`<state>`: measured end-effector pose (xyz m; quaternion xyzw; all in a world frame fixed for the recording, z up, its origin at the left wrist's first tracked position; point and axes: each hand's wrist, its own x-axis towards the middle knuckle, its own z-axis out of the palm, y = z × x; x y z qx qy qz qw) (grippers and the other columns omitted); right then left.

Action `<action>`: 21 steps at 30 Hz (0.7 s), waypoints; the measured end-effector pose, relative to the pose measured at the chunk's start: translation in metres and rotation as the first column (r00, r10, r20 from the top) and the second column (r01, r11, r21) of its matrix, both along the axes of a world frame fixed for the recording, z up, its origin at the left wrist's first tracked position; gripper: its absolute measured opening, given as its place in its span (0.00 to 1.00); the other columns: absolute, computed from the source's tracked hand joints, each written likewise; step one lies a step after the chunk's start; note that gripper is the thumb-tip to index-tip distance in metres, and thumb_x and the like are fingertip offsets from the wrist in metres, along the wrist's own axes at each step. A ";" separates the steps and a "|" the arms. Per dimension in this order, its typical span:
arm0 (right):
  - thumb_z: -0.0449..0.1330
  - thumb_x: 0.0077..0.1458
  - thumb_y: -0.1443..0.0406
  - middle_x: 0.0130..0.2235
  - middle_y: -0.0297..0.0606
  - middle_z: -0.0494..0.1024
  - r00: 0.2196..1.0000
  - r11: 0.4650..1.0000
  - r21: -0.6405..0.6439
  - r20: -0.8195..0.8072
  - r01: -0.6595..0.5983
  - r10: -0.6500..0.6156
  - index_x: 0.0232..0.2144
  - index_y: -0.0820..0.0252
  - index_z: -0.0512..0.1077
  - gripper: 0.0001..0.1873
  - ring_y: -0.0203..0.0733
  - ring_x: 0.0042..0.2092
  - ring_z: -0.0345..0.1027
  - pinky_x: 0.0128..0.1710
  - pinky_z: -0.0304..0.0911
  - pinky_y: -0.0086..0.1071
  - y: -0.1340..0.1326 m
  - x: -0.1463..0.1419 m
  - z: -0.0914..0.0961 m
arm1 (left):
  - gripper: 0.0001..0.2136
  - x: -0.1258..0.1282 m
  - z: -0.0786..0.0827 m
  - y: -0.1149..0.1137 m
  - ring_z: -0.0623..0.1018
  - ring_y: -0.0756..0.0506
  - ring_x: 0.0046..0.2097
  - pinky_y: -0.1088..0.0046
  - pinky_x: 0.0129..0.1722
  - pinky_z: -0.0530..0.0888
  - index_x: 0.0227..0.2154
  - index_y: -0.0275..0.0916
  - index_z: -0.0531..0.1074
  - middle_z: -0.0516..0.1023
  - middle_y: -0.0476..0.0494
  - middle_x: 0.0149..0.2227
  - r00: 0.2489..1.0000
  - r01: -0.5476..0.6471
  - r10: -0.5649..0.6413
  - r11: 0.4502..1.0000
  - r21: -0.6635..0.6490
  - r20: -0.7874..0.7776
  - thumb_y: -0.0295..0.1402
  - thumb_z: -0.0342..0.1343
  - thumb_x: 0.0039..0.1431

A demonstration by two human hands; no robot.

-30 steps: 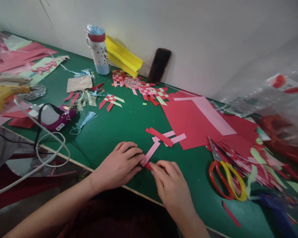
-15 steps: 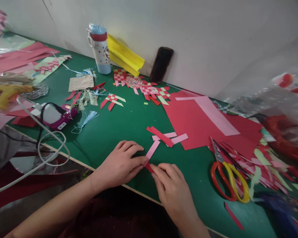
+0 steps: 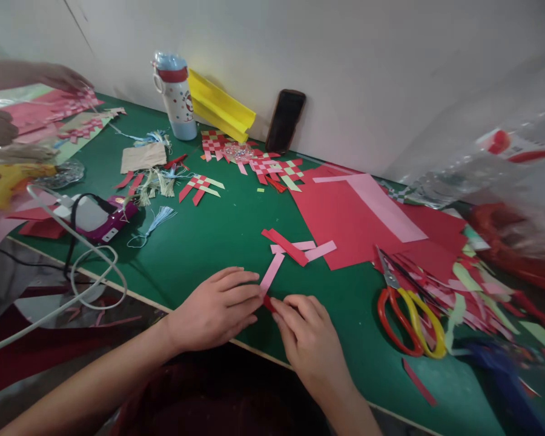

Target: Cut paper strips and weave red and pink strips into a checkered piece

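Observation:
My left hand (image 3: 218,307) lies on the green table (image 3: 218,230) near its front edge, fingers together, fingertips pressing the near end of a pink paper strip (image 3: 271,273). My right hand (image 3: 305,334) pinches a small red strip end (image 3: 267,303) where it meets the pink one. Just beyond lie loose red and pink strips (image 3: 295,247), crossed over each other. What is under my palms is hidden.
Red and pink paper sheets (image 3: 363,215) lie at centre right, with red-and-yellow scissors (image 3: 409,315) and a heap of paper scraps (image 3: 472,290). Woven paper pieces (image 3: 254,158), a bottle (image 3: 175,94), yellow paper (image 3: 220,109) and a phone (image 3: 285,120) stand by the wall. Another person's hands (image 3: 49,75) work at far left beside a glue gun (image 3: 9,178) and cables (image 3: 86,266).
My hands have stayed on the strips, the left fingers stretching out a little. The view has shifted, and another person's hands have come into sight at far left.

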<state>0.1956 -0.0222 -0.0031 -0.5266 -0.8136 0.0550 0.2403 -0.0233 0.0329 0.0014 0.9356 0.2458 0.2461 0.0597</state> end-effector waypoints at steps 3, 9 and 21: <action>0.51 0.64 0.67 0.36 0.41 0.74 1.000 1.000 -0.006 -0.001 0.008 -0.008 0.45 0.60 0.75 0.13 0.42 0.37 0.64 0.39 0.60 0.37 0.000 -0.001 0.002 | 0.18 -0.003 -0.001 -0.002 0.68 0.40 0.59 0.58 0.64 0.59 0.53 0.34 0.69 0.76 0.43 0.53 0.995 0.063 -0.062 0.998 0.019 -0.074 0.40 0.50 0.66; 0.51 0.64 0.68 0.36 0.40 0.75 0.999 1.000 -0.002 0.032 0.020 -0.020 0.44 0.56 0.76 0.14 0.41 0.37 0.64 0.37 0.57 0.35 -0.004 0.002 0.004 | 0.24 -0.005 0.000 -0.004 0.67 0.40 0.60 0.57 0.66 0.54 0.55 0.35 0.67 0.75 0.42 0.54 0.984 0.037 -0.037 0.999 -0.004 -0.173 0.47 0.48 0.65; 0.52 0.60 0.71 0.45 0.37 0.78 0.978 0.998 0.056 0.206 0.013 -0.024 0.46 0.49 0.75 0.18 0.44 0.45 0.64 0.46 0.55 0.40 -0.042 0.051 0.006 | 0.26 -0.010 -0.005 -0.005 0.61 0.39 0.64 0.53 0.67 0.40 0.58 0.39 0.66 0.72 0.44 0.57 0.982 0.030 -0.025 0.999 0.023 -0.185 0.50 0.48 0.64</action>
